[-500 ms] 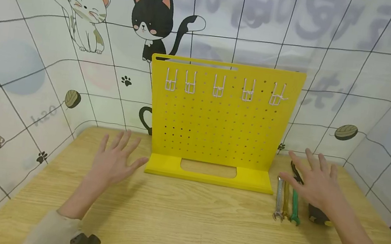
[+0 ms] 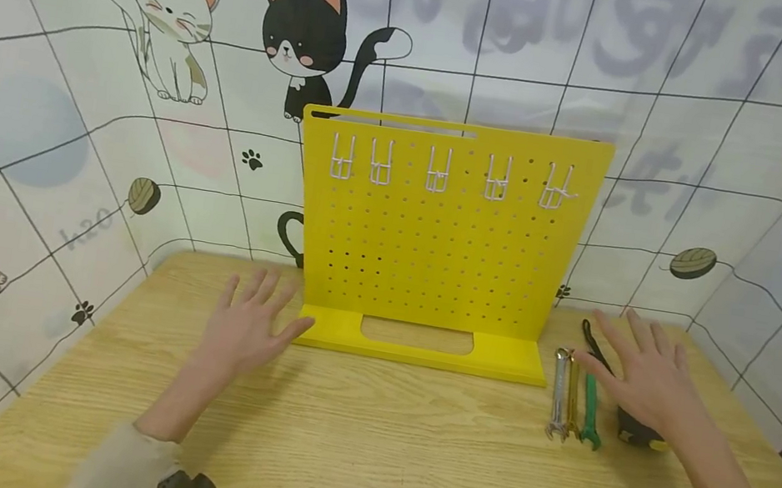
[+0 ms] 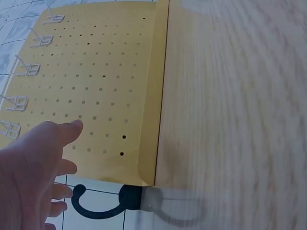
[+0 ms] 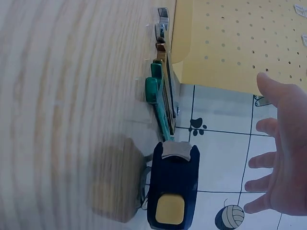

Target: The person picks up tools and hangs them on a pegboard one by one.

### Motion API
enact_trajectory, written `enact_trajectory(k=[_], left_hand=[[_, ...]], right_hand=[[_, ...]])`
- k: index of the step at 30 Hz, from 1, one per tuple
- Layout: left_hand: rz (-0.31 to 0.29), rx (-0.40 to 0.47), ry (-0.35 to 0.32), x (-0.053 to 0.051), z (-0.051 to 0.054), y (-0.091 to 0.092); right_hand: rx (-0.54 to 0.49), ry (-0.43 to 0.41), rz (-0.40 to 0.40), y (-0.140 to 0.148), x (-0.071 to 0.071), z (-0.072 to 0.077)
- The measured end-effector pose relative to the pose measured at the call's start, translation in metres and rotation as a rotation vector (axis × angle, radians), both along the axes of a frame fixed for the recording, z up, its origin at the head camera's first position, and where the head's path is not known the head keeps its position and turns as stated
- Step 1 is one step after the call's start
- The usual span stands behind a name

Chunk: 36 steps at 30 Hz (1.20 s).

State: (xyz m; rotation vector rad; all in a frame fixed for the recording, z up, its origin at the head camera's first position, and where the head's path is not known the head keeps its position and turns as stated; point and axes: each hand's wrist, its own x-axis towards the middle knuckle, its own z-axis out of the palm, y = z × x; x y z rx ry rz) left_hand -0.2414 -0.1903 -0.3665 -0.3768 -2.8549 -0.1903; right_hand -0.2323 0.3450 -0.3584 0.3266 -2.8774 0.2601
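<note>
My left hand (image 2: 244, 336) hovers over the table with its fingers spread, beside the left foot of a yellow pegboard (image 2: 437, 242). My right hand (image 2: 652, 388), also spread and holding nothing, is above the table on the right. Close to it lie a silver wrench (image 2: 559, 396), a gold wrench (image 2: 572, 404) and a green wrench (image 2: 590, 413) side by side. A dark tape measure (image 4: 173, 182) with a yellow button stands beyond the green one in the right wrist view; in the head view my right hand partly covers it. A black strap-like loop (image 2: 591, 336) shows behind the wrenches.
Several white wire hooks (image 2: 437, 175) hang in a row along the pegboard's upper part. The pegboard stands on a wooden table (image 2: 361, 442) near its back edge. Behind and at both sides is a white gridded sheet (image 2: 527, 45) printed with cats.
Both hands have shifted a little to the right in the head view, still spread. The wrenches and the pegboard keep their places.
</note>
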Motion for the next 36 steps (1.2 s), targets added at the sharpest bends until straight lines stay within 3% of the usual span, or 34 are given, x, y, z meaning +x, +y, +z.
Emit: enact_trajectory(k=[6, 14, 21, 28, 36], left_hand=[[-0.034, 0.020, 0.008, -0.001, -0.007, 0.013], [-0.082, 0.056, 0.028, 0.000, -0.013, 0.031], [-0.106, 0.083, -0.004, -0.001, -0.012, 0.045], [-0.149, 0.119, -0.052, -0.001, -0.015, 0.058], [-0.159, 0.181, -0.084, -0.001, -0.017, 0.074]], right_hand=[[0.007, -0.018, -0.003, 0.007, 0.005, -0.003], [-0.016, 0.029, 0.036, 0.018, 0.011, -0.012], [-0.064, -0.072, 0.003, 0.025, 0.018, -0.015], [-0.088, -0.113, -0.015, 0.030, 0.024, -0.018], [-0.096, -0.171, -0.028, 0.035, 0.031, -0.021]])
